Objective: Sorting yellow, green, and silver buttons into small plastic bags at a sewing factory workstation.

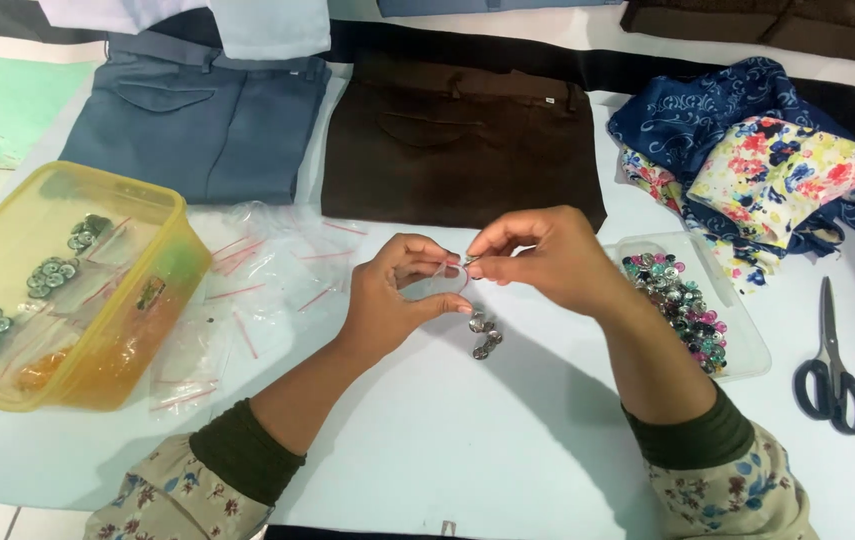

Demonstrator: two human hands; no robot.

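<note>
Fingertips of the left hand [392,295] and right hand [537,255] are pinched together on a small clear bag [444,280] holding metal buttons [484,335], just above the white table [467,440]. Right of the bag, a clear tray [747,350] of coloured buttons remains unpacked. Left of it, empty red-striped zip bags [267,270] are spread; beyond, filled bags are stored in a yellow container [162,290]. Judged partly done.

Person wearing: beige floral-print sleeves [177,495], dark olive ribbed cuffs [247,452] showing beneath on both forearms; hands bare, ringless.
</note>
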